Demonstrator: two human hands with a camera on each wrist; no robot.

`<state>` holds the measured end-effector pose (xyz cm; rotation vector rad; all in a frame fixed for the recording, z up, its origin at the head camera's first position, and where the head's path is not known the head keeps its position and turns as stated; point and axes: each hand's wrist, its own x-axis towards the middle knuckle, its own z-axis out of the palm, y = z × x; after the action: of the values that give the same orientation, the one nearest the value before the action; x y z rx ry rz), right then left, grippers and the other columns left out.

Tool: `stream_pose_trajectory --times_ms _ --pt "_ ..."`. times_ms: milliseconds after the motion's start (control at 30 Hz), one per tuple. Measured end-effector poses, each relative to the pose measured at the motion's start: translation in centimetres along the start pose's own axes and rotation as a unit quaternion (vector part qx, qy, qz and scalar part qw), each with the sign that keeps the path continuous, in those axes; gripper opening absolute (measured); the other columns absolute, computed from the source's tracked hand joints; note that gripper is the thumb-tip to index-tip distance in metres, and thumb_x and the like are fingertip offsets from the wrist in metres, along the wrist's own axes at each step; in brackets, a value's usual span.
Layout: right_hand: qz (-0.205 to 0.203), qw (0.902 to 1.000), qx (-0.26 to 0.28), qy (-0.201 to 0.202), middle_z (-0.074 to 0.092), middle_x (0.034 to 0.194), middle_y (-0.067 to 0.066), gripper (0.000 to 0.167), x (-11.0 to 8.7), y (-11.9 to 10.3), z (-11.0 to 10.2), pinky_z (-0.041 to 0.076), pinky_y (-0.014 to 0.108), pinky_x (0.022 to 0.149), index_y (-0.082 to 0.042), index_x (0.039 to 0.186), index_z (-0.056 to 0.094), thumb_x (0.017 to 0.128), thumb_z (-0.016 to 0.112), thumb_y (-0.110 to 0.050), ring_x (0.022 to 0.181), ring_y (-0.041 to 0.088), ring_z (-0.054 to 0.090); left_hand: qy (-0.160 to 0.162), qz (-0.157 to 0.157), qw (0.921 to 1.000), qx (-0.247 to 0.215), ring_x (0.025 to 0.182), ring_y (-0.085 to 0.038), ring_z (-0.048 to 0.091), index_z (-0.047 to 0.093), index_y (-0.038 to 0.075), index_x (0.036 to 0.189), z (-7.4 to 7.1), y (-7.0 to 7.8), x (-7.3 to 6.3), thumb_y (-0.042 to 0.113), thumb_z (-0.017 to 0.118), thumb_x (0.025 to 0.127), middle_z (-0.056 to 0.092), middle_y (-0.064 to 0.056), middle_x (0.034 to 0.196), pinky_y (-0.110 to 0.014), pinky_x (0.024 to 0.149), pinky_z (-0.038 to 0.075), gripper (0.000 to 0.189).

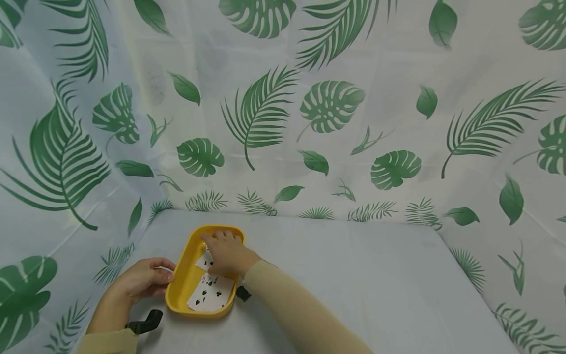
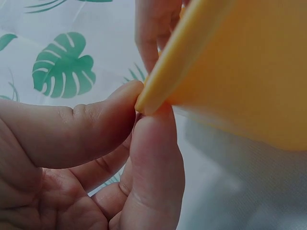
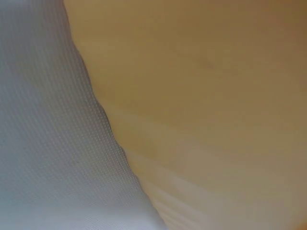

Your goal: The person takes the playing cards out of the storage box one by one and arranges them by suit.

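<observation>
A yellow plastic tray [image 1: 187, 275] with rounded corners rests on the table at the left. At its left rim, my left hand [image 1: 143, 279] pinches the edge between thumb [image 2: 96, 127] and index finger [image 2: 156, 163]. Overlapping black-suit playing cards [image 1: 211, 295] lie face up in the tray's near half. Reaching in from the right, my right hand [image 1: 227, 253] is over the far half, fingers bent down inside. Another white card [image 1: 202, 261] shows partly from under it; whether the fingers grip it, I cannot tell. The right wrist view holds mostly the tray's outer wall [image 3: 192, 96].
A pale cloth covers the table [image 1: 345, 280]. White curtains with green leaf prints [image 1: 283, 108] stand behind and at both sides. Black wrist camera mounts [image 1: 148, 322] sit at both wrists, the right one close beside the tray's wall.
</observation>
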<state>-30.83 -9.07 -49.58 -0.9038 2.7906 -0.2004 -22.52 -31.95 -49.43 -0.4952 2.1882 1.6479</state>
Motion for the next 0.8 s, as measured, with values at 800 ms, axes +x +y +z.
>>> stream_pose_trajectory --times_ms 800 --pt "0.002 0.9987 -0.049 -0.016 0.052 0.159 -0.003 0.075 0.54 -0.28 0.19 0.037 0.055 0.129 -0.033 0.159 0.046 0.094 0.082 -0.039 0.149 0.024 0.046 -0.011 -0.010 0.9998 0.010 0.076 -0.021 0.070 0.060 -0.004 0.126 0.08 0.10 -0.02 -0.003 0.074 0.095 0.072 -0.011 0.093 -0.032 0.071 0.065 0.034"
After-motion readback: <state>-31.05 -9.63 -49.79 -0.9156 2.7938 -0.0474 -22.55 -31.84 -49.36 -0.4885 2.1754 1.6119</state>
